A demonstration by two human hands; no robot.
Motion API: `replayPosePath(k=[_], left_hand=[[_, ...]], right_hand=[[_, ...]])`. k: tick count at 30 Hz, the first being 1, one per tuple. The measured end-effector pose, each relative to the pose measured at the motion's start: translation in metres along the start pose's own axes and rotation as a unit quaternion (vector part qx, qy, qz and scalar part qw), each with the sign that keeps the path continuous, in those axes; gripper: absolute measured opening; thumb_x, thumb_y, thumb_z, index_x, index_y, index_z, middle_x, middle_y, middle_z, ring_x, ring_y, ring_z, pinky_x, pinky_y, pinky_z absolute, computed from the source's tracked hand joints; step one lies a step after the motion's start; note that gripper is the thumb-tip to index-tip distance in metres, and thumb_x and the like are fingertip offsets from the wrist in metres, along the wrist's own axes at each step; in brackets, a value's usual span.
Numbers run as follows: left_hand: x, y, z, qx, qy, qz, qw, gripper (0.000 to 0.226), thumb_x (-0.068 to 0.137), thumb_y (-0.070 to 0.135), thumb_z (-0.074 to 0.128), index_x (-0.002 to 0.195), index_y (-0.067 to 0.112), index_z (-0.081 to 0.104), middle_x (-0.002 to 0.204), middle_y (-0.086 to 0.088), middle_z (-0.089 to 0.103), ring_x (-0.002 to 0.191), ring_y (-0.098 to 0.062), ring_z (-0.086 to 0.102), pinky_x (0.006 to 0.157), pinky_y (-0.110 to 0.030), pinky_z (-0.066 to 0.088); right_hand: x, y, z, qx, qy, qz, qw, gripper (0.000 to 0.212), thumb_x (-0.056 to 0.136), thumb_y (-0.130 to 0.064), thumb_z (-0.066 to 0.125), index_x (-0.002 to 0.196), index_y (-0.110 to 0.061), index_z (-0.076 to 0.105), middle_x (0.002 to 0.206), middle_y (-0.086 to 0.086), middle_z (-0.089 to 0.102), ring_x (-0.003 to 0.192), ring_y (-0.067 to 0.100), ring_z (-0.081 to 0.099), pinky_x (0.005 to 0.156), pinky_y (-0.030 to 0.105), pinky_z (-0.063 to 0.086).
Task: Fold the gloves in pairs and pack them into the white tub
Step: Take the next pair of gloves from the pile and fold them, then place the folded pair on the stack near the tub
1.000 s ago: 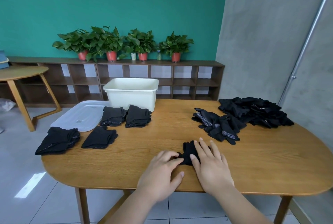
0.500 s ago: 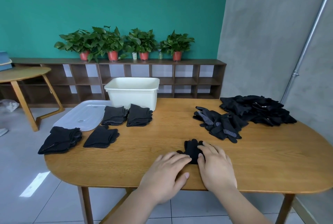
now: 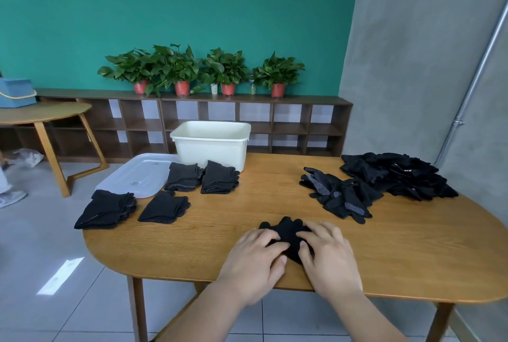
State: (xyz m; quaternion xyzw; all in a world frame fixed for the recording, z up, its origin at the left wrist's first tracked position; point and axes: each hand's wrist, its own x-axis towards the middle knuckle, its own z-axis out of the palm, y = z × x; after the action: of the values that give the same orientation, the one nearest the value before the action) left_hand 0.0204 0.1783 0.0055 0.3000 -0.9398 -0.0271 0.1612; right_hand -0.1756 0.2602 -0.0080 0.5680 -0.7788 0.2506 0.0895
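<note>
Wood table (image 3: 412,245): soft glove pair (image 3: 288,230) at 6 o'clock

L hand (image 3: 255,257) & R hand (image 3: 328,259) both curl fingers over the pair, thumbs at its near edge, pinching fabric. Knit looks light, limp, w/ grippy dots. Prob won't slide but may spring open, so best held at the fold, kept flat. Near 11 o'clock: white tub (image 3: 211,146). Folded stacks (image 3: 165,207) at 9–10, loose gloves (image 3: 339,197) at 2.

White tub (image 3: 211,149), open, with black gloves (image 3: 164,207) folded and loose.
Four folded stacks (image 3: 219,177) lie before and left of the tub at the table's (image 3: 261,198) far edge; a small heap (image 3: 339,196) and larger pile (image 3: 398,175) lie right; one bunched pair (image 3: 288,231) sits near front.
</note>
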Motion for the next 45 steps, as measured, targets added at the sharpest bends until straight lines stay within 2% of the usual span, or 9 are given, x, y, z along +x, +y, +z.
replayPosePath(k=[4,8,11,17,22,29,35,39,45], left_hand=[[-0.007,-0.018,-0.009,0.018,0.015,-0.047,0.999,0.053,0.109,0.048,0.022,0.148,0.038,0.057,0.156,0.021,0.047,0.156,-0.007,0.022,0.130,-0.034,0.004],[-0.017,-0.038,-0.019,-0.005,0.005,-0.070,0.998,0.049,0.111,0.046,0.026,0.148,0.039,0.057,0.162,0.021,0.042,0.159,-0.005,0.012,0.131,-0.034,0.004],[-0.025,-0.052,-0.024,-0.030,0.009,-0.089,0.996,0.046,0.111,0.046,0.029,0.142,0.039,0.063,0.159,0.023,0.045,0.158,-0.003,0.014,0.130,-0.032,0.008],[-0.046,-0.088,-0.031,-0.053,0.059,-0.168,0.983,0.032,0.106,0.053,0.048,0.123,0.041,0.072,0.150,0.027,0.054,0.155,0.001,0.023,0.127,-0.034,0.022],[-0.073,-0.129,-0.038,-0.015,0.086,-0.217,0.972,0.027,0.102,0.053,0.060,0.122,0.043,0.074,0.152,0.018,0.049,0.155,-0.012,0.028,0.121,-0.040,0.033],[-0.081,-0.149,-0.058,-0.005,0.064,-0.295,0.953,0.026,0.103,0.047,0.062,0.127,0.048,0.068,0.122,0.017,0.060,0.120,-0.014,0.047,0.097,-0.034,0.043],[-0.066,-0.151,-0.060,-0.142,0.054,-0.330,0.932,0.033,0.103,0.035,0.065,0.134,0.046,0.063,0.107,0.015,0.064,0.107,-0.009,0.060,0.095,-0.032,0.051],[-0.059,-0.159,-0.063,-0.241,0.076,-0.348,0.903,0.035,0.098,0.020,0.073,0.128,0.037,0.070,0.090,0.013,0.069,0.095,-0.008,0.067,0.088,-0.026,0.052],[-0.055,-0.170,-0.070,-0.285,0.069,-0.371,0.881,0.032,0.095,0.018,0.078,0.122,0.036,0.074,0.117,0.002,0.072,0.111,-0.018,0.068,0.096,-0.028,0.052]], right_hand=[[-0.002,-0.003,0.000,-0.009,-0.056,-0.066,0.996,0.045,0.105,-0.047,0.034,0.141,-0.043,0.060,0.151,-0.031,0.048,0.154,0.004,0.019,0.121,0.033,0.029],[0.002,-0.010,-0.001,-0.029,-0.083,-0.141,0.986,0.055,0.104,-0.049,0.023,0.147,-0.039,0.057,0.163,-0.029,0.031,0.159,0.004,0.008,0.124,0.027,0.014],[0.007,-0.027,-0.003,-0.047,-0.152,-0.188,0.969,0.051,0.109,-0.048,0.027,0.155,-0.035,0.044,0.170,-0.026,0.016,0.159,0.002,-0.002,0.129,0.033,0.016],[0.001,-0.088,0.012,-0.002,-0.173,-0.192,0.966,0.052,0.108,-0.050,0.029,0.156,-0.034,0.043,0.168,-0.020,0.028,0.160,0.008,0.011,0.128,0.038,0.016],[0.007,-0.129,0.035,0.017,-0.184,-0.207,0.961,0.053,0.107,-0.052,0.026,0.157,-0.039,0.039,0.168,-0.021,0.026,0.159,0.010,0.011,0.127,0.042,0.022],[0.028,-0.155,0.048,0.028,-0.177,-0.247,0.952,0.050,0.106,-0.052,0.026,0.150,-0.042,0.048,0.160,-0.022,0.036,0.156,0.013,0.019,0.127,0.041,0.019],[0.028,-0.150,0.048,0.078,-0.180,-0.225,0.954,0.049,0.106,-0.056,0.026,0.150,-0.048,0.047,0.160,-0.029,0.032,0.155,0.004,0.010,0.127,0.038,0.018],[0.028,-0.146,0.049,0.123,-0.165,-0.179,0.962,0.046,0.107,-0.058,0.028,0.153,-0.057,0.035,0.170,-0.026,0.006,0.156,0.005,0.002,0.126,0.040,0.021],[0.034,-0.143,0.052,0.215,-0.138,-0.068,0.964,0.044,0.107,-0.058,0.030,0.150,-0.059,0.041,0.169,-0.024,0.013,0.157,0.011,0.009,0.125,0.043,0.029]])
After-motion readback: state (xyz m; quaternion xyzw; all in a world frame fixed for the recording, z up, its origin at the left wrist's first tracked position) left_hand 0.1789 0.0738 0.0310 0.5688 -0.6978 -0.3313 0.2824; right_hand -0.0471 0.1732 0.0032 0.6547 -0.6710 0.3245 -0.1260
